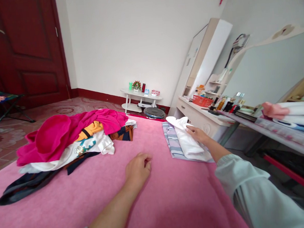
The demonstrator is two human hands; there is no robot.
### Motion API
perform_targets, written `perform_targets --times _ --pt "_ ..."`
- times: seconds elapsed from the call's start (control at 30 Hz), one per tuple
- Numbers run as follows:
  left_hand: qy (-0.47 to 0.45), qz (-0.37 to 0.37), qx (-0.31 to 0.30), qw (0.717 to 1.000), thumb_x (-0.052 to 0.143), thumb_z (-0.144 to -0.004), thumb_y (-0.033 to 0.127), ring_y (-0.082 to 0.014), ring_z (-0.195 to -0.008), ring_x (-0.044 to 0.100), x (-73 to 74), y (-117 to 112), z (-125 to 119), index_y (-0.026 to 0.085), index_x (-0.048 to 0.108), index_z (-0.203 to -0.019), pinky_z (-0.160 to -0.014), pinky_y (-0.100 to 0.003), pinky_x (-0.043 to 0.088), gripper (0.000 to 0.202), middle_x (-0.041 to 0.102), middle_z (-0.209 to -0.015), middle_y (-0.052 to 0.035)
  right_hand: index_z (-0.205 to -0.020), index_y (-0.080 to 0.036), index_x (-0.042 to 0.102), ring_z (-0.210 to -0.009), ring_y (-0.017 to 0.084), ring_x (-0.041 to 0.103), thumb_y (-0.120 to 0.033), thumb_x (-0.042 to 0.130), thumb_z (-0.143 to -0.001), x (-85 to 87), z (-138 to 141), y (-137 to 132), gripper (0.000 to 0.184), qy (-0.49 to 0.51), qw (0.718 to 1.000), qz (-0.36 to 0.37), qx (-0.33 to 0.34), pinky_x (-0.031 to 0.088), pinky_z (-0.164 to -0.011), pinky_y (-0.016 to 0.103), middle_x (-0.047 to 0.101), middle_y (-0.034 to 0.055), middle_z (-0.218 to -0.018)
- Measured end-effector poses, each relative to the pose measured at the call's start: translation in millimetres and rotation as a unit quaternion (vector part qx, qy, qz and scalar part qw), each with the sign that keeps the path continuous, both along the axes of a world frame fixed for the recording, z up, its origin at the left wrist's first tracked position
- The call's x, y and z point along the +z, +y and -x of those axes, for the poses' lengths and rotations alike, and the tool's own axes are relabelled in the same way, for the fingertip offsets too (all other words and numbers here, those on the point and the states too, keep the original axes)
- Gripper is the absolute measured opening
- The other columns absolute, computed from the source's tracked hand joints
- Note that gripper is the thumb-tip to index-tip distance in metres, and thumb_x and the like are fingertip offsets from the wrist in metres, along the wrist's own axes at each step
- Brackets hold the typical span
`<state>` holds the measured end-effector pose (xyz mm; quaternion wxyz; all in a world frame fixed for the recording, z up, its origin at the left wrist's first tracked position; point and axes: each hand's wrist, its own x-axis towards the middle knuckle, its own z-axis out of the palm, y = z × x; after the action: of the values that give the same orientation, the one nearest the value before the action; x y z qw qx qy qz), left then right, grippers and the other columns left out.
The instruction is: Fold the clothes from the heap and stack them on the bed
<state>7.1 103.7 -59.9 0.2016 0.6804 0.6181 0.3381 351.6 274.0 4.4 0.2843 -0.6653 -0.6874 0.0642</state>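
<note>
My right hand is at the upper part of a folded white garment, its fingers closed on the cloth. Under that garment lies a folded grey-blue striped one, at the right edge of the pink bedspread. My left hand hovers or rests over the bedspread, fingers curled in, with nothing visible in them. To its left is a loose heap of clothes: a bright pink garment on top, a white printed shirt, a yellow piece and a dark garment.
Along the right stands a dressing table with bottles and a red basket, beneath a large mirror. A small white table and a round dark device sit beyond the bed. A dark red door is at the left.
</note>
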Motion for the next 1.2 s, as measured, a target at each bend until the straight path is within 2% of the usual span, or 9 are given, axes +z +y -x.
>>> perform_targets --times 0.1,0.27,0.43,0.53,0.73,0.87,1.0,1.1,1.2 --pt "0.003 -0.003 0.0 1.0 0.055 -0.077 0.02 -0.0141 -0.082 0.062 1.3 0.5 -0.1 0.027 0.067 -0.093 -0.067 -0.023 0.038 0.022 0.069 -0.092 0.0031 -0.093 -0.015 0.072 -0.088 0.025 0.063 -0.051 0.045 -0.084 -10.6 -8.3 -12.3 0.046 0.055 0.998 0.024 0.001 0.047 -0.078 0.033 0.071 0.0091 -0.089" --pt "0.01 -0.001 -0.002 1.0 0.054 -0.077 0.02 -0.0141 -0.082 0.062 0.3 1.2 -0.4 0.026 0.068 -0.091 -0.066 -0.023 0.038 0.021 0.068 -0.092 0.0025 -0.061 -0.017 0.068 -0.064 0.017 0.057 -0.043 0.064 -0.065 -17.6 -25.1 -30.5 0.027 0.09 0.996 0.021 0.007 0.041 -0.058 0.025 0.063 -0.0002 -0.06" --pt "0.006 -0.012 -0.007 1.0 0.054 -0.078 0.02 -0.014 -0.082 0.062 -3.8 1.9 0.5 0.027 0.068 -0.092 -0.067 -0.023 0.038 0.021 0.068 -0.093 0.0028 -0.068 -0.014 0.066 -0.047 0.012 0.047 -0.045 0.056 -0.069 -16.2 -35.8 -43.3 0.032 0.162 0.986 -0.02 -0.042 0.036 -0.045 0.023 0.056 0.0004 -0.051" --pt "0.009 -0.011 -0.007 1.0 0.054 -0.077 0.02 -0.0141 -0.081 0.062 -4.7 2.6 0.6 0.027 0.068 -0.091 -0.066 -0.023 0.039 0.02 0.068 -0.092 0.0027 -0.076 -0.013 0.067 -0.047 0.013 0.049 -0.046 0.055 -0.069 -21.4 -38.8 -53.5 0.036 0.199 0.978 -0.019 -0.058 0.04 -0.046 0.024 0.061 0.003 -0.058" --pt "0.016 -0.003 -0.004 1.0 0.054 -0.078 0.021 -0.0144 -0.081 0.062 -2.0 3.0 0.1 0.027 0.069 -0.091 -0.065 -0.023 0.038 0.021 0.068 -0.092 0.0021 -0.077 -0.016 0.07 -0.062 0.016 0.056 -0.048 0.064 -0.061 -29.6 -38.0 -62.1 0.036 0.128 0.991 0.016 0.042 0.043 -0.055 0.025 0.066 0.0009 -0.066" --pt "0.015 0.004 -0.008 1.0 0.054 -0.078 0.02 -0.0141 -0.081 0.061 0.3 1.2 0.1 0.026 0.069 -0.092 -0.066 -0.023 0.039 0.021 0.069 -0.094 0.0016 -0.081 -0.014 0.069 -0.065 0.02 0.059 -0.046 0.056 -0.07 -30.8 -45.6 -68.5 0.037 0.056 0.991 -0.053 -0.105 0.042 -0.054 0.027 0.067 0.0059 -0.07" --pt "0.021 0.009 -0.005 1.0 0.054 -0.08 0.02 -0.0145 -0.082 0.061 1.9 0.1 0.3 0.026 0.069 -0.093 -0.067 -0.023 0.039 0.021 0.068 -0.095 0.0015 -0.083 -0.016 0.069 -0.075 0.03 0.064 -0.035 0.061 -0.066 -35.1 -49.5 -79.9 0.026 -0.063 0.957 0.038 -0.28 0.046 -0.058 0.034 0.069 0.0149 -0.08" --pt "0.022 0.011 -0.004 1.0 0.054 -0.08 0.02 -0.0141 -0.083 0.062 2.2 0.4 0.5 0.027 0.069 -0.093 -0.067 -0.023 0.039 0.021 0.068 -0.096 0.0016 -0.092 -0.017 0.068 -0.085 0.033 0.065 -0.029 0.061 -0.066 -28.0 -37.6 -77.1 0.029 -0.121 0.948 0.029 -0.293 0.048 -0.065 0.039 0.068 0.0184 -0.091" --pt "0.016 0.005 -0.006 1.0 0.054 -0.079 0.02 -0.014 -0.083 0.062 1.2 1.5 0.7 0.027 0.069 -0.092 -0.067 -0.023 0.04 0.021 0.068 -0.095 0.002 -0.101 -0.017 0.065 -0.098 0.031 0.062 -0.023 0.054 -0.073 -11.5 -15.8 -59.0 0.031 -0.141 0.96 -0.039 -0.238 0.047 -0.079 0.039 0.065 0.0165 -0.105"
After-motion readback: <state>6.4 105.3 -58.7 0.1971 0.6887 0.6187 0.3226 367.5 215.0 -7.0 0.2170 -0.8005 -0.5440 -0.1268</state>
